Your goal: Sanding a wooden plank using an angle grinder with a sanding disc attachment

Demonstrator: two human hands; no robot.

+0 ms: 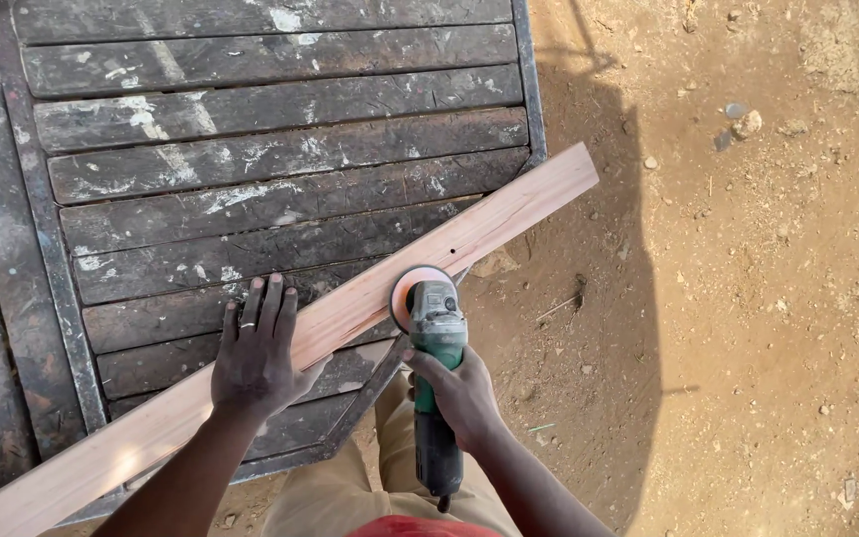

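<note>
Pressing flat on the wood, the left hand (256, 353) spreads its fingers over the long pale plank (370, 303), palm down, open and not wrapped round anything. It looks like a hold-down, weight keeping the board from sliding while the tool works beside it. There's a ring on one finger.

The right hand (459, 393) has its grip closed round the body of a green angle grinder (436, 378), fingers wrapped just behind the grey head. The round sanding disc (412, 295), orange at its edge, sits on the plank's upper face, just beside the left hand's fingertips. The tool's tail points back toward the person's tan trousers (335, 492).

The plank runs diagonally, low left to upper right, lying across the counter (270, 169), a worn top of dark slats splashed with old paint, framed in metal. Its far end juts out past the counter's corner over the sandy ground (768, 298), so the middle stretch has firm support under the disc. A small dark hole shows in the board beyond the disc. Small stones (745, 123) lie well apart in the dirt.
</note>
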